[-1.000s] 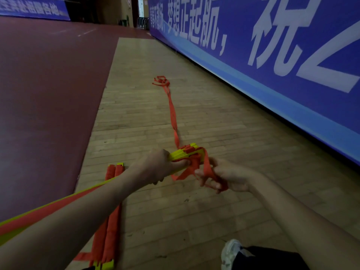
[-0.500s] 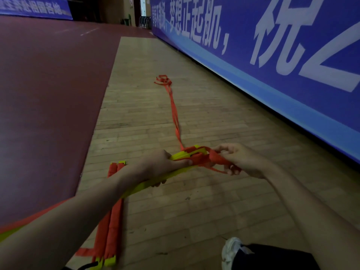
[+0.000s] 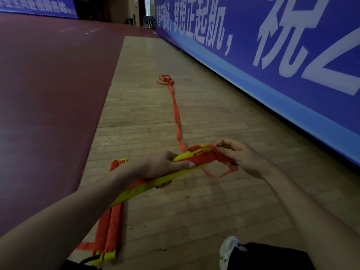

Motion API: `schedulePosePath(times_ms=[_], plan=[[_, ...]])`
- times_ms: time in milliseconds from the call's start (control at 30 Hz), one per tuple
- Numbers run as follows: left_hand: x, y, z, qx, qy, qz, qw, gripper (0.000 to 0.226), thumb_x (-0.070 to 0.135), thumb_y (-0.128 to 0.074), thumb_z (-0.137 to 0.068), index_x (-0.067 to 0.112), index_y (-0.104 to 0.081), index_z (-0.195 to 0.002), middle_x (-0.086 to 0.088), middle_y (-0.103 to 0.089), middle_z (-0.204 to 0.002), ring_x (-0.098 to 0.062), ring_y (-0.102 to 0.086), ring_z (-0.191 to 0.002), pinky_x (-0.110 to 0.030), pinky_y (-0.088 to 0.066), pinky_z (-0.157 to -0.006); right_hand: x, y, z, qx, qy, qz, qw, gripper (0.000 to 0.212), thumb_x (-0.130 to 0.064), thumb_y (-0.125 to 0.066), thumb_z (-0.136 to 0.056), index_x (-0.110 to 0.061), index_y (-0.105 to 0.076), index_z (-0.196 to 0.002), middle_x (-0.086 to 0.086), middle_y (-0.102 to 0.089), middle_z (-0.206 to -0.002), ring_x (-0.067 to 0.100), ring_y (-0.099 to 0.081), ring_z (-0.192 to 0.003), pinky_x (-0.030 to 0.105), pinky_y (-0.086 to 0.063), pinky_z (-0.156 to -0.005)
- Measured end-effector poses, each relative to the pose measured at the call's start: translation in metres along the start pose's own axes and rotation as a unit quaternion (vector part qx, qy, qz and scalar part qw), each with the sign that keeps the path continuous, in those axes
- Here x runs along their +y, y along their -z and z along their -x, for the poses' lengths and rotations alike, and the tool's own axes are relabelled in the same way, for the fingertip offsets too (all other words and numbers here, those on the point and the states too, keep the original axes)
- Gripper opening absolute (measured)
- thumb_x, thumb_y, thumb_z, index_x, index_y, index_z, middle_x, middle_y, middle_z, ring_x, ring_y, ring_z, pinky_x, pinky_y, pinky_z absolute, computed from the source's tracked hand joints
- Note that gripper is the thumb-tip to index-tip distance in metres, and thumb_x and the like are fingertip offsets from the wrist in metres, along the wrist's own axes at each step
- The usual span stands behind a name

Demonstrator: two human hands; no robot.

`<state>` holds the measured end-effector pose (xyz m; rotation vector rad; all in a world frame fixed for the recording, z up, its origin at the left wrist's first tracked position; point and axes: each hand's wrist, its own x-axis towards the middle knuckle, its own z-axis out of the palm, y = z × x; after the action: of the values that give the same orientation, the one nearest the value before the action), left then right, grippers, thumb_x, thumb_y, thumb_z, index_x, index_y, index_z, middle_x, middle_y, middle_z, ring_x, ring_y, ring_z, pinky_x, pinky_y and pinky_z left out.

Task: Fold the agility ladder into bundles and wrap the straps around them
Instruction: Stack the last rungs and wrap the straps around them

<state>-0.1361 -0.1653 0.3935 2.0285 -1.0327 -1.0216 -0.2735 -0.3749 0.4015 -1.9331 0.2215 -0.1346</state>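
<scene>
Now the left hand (image 3: 163,168) grips the folded ladder bundle (image 3: 148,187) around its middle, fingers curled over the yellow rungs, holding it above the wooden floor (image 3: 194,211). Its long axis runs from lower left up to the right, and its far end points toward the blue banner (image 3: 272,55). The right hand (image 3: 239,156) pinches the orange strap (image 3: 176,112) wound at that end; the tail trails away along the floor. A second bundle (image 3: 112,221) lies lengthwise on the floor.
</scene>
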Motion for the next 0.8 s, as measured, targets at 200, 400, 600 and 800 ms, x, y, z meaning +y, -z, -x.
schedulePosePath(times_ms=[200,400,600,800], plan=[[0.003,0.001,0.012,-0.010,-0.063,0.088,0.994,0.046,0.057,-0.062,-0.075,0.028,-0.051,-0.109,-0.018,-0.057,-0.069,-0.029,-0.055,-0.057,-0.033,-0.049,-0.051,0.003,-0.022,-0.005,-0.019,-0.009,-0.233,0.972,0.037,-0.033,-0.059,-0.078,-0.012,-0.056,-0.108,-0.008,-0.054,-0.059,0.004,-0.046,-0.050,0.017,-0.029,-0.038],[0.004,-0.005,0.012,-0.030,-0.076,0.128,0.988,0.074,0.056,-0.063,-0.076,0.041,-0.030,-0.140,-0.018,-0.059,-0.073,-0.025,-0.058,-0.053,-0.033,-0.049,-0.051,-0.003,-0.053,-0.010,0.012,-0.055,-0.324,0.944,0.044,-0.018,-0.031,-0.098,-0.015,-0.072,-0.079,0.000,-0.059,-0.062,0.011,-0.047,-0.054,0.019,-0.033,-0.039],[0.005,-0.002,0.018,0.005,-0.095,0.136,0.986,0.049,0.051,-0.063,-0.079,0.044,-0.045,-0.124,-0.013,-0.055,-0.080,-0.030,-0.057,-0.058,-0.034,-0.052,-0.053,-0.001,-0.070,-0.018,0.041,-0.047,-0.337,0.940,0.046,-0.006,-0.029,-0.098,-0.013,-0.070,-0.079,0.001,-0.056,-0.065,0.008,-0.045,-0.052,0.018,-0.029,-0.037],[0.005,-0.001,0.023,-0.016,-0.109,0.172,0.979,0.020,0.043,-0.062,-0.083,0.041,-0.056,-0.102,-0.014,-0.052,-0.078,-0.025,-0.057,-0.059,-0.034,-0.051,-0.053,0.000,-0.084,-0.019,0.019,-0.053,-0.403,0.913,0.051,-0.008,-0.032,-0.097,-0.022,-0.078,-0.078,0.006,-0.051,-0.076,0.009,-0.043,-0.056,0.018,-0.030,-0.037]])
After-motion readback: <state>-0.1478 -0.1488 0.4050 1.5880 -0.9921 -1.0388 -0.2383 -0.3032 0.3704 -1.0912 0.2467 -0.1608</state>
